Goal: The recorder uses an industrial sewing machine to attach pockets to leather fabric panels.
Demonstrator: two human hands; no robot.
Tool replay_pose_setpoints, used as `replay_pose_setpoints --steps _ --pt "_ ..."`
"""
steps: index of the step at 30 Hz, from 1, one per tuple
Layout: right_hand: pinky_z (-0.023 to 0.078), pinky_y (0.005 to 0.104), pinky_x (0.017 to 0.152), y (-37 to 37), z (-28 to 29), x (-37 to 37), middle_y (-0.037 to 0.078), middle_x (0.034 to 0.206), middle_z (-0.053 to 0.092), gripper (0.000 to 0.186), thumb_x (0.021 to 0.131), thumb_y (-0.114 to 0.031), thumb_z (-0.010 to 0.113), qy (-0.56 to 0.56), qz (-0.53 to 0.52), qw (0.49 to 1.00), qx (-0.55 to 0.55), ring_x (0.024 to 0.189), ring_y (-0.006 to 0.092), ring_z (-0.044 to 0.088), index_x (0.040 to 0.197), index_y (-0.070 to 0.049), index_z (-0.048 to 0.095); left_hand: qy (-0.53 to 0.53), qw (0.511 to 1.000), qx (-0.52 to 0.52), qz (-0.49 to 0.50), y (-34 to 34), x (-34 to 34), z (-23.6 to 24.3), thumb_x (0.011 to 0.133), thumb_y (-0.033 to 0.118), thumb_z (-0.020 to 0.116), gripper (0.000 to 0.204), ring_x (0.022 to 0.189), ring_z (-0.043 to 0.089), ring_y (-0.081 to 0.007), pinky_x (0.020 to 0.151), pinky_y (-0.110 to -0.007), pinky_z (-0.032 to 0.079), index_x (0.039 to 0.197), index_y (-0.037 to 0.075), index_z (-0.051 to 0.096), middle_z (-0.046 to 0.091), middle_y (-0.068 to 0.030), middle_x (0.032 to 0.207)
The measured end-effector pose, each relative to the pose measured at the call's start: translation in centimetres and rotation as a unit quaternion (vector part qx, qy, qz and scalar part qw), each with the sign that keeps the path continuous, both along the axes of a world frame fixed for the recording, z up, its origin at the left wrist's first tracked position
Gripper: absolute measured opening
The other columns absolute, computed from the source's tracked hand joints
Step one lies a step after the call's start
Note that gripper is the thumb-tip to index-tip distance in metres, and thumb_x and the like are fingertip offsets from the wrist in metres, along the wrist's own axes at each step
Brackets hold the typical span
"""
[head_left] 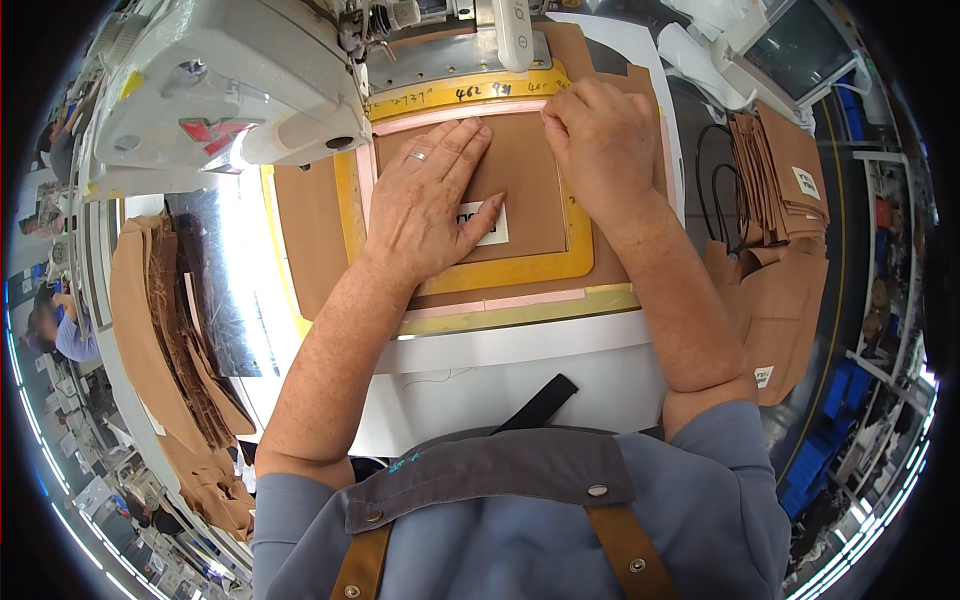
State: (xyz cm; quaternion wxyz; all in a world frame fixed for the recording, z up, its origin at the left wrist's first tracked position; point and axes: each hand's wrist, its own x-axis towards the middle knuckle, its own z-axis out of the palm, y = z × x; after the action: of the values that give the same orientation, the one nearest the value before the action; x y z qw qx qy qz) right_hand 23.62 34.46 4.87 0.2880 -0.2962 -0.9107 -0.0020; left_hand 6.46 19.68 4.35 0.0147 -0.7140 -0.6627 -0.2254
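A piece of brown fabric (530, 180) lies flat within a yellow rectangular frame (520, 272) edged with pale pink strips. My left hand (425, 200) rests on this fabric, palm down and fingers stretched out, its thumb over a small white label (494, 234). At the frame's upper right corner, my right hand (605, 140) is closed with its fingers curled under. Whatever its fingertips may pinch is hidden. A metal plate (440, 64) joins the frame's far side.
A large white sewing machine head (240, 70) stands close on the left. Folded brown pieces are stacked at the right (770, 180), with more brown cut pieces (150, 310) at the left. A monitor (805, 50) sits far right, near a black cable (708, 190).
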Motion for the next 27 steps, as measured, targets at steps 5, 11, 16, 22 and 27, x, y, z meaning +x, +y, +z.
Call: replay_pose_setpoints --steps 5,11,16,22,27 --pt "0.044 0.04 0.073 0.2 -0.3 -0.3 0.0 0.081 0.063 0.006 0.078 -0.011 0.075 -0.001 0.047 0.996 0.072 0.08 0.0198 0.063 0.074 -0.011 0.07 0.009 1.0 -0.003 0.009 -0.2 0.0 0.1 0.087 0.033 0.073 0.061 0.132 0.056 -0.0299 0.109 -0.042 0.046 0.137 -0.001 0.062 0.062 -0.0141 0.141" --pt "0.045 0.0386 0.074 -1.1 -0.2 0.3 0.002 0.085 0.064 0.006 0.078 -0.011 0.073 -0.039 0.068 0.993 0.091 0.085 0.0192 0.062 0.083 -0.007 0.074 0.013 0.999 -0.015 0.031 -0.3 0.1 0.1 0.089 0.039 0.07 0.062 0.134 0.055 -0.0296 0.111 -0.043 0.043 0.136 -0.001 0.063 0.063 -0.013 0.141" --pt "0.049 0.0382 0.088 -3.2 -0.7 -0.3 0.008 0.11 0.07 0.034 0.086 -0.022 0.074 -0.057 0.103 0.991 0.062 0.103 0.0228 0.065 0.114 -0.003 0.072 0.01 1.0 -0.019 0.012 -0.4 -0.2 -0.1 0.089 0.037 0.073 0.065 0.129 0.057 -0.0324 0.108 -0.044 0.045 0.142 0.004 0.058 0.059 -0.0134 0.144" --pt "0.047 0.038 0.094 -4.1 -0.3 -0.1 0.01 0.118 0.067 0.048 0.088 -0.036 0.075 -0.131 0.073 0.988 0.025 0.113 0.0232 0.062 0.125 -0.005 0.07 0.057 0.996 -0.018 0.066 -1.5 -1.1 0.7 0.089 0.038 0.075 0.063 0.125 0.06 -0.0339 0.111 -0.047 0.045 0.14 0.004 0.059 0.061 -0.016 0.136" --pt "0.05 0.0391 0.086 -5.1 0.9 -2.0 0.007 0.108 0.062 0.052 0.089 -0.044 0.074 -0.157 0.06 0.986 0.013 0.103 0.0226 0.062 0.13 -0.012 0.07 0.051 0.994 -0.02 0.097 -2.3 -1.0 0.9 0.09 0.042 0.074 0.063 0.126 0.06 -0.033 0.113 -0.049 0.043 0.139 0.004 0.06 0.061 -0.0143 0.137"
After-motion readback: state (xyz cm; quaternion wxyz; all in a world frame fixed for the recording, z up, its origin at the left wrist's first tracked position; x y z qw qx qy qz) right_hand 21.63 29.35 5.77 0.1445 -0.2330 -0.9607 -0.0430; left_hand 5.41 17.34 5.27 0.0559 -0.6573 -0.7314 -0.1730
